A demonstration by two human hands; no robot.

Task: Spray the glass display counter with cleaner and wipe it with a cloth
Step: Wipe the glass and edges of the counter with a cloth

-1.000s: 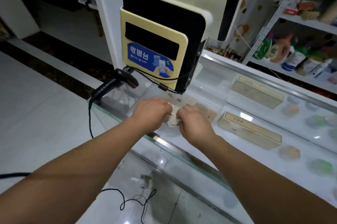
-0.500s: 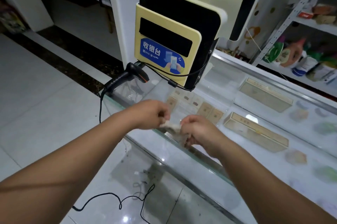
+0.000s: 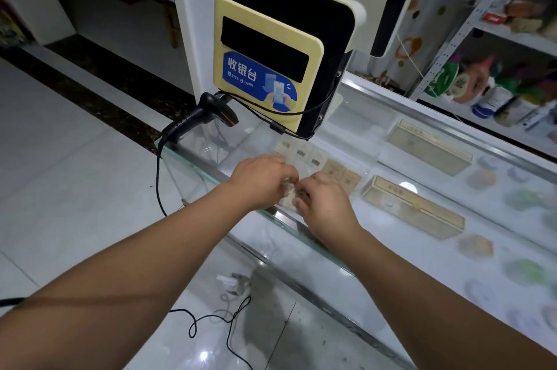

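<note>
Left hand [image 3: 262, 179] & right hand [image 3: 325, 203] pinch the small cloth [image 3: 287, 199] w/ curled fingers at the glass table [image 3: 401, 252] edge; cloth looks soft, light, better held bunched.

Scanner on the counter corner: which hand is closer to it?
Left. The left hand is right of the scanner, toward the camera; the right hand is farther right, past the left. Both hold the cloth.

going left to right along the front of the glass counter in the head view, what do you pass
scanner → left hand → cloth → right hand → near long box
</note>
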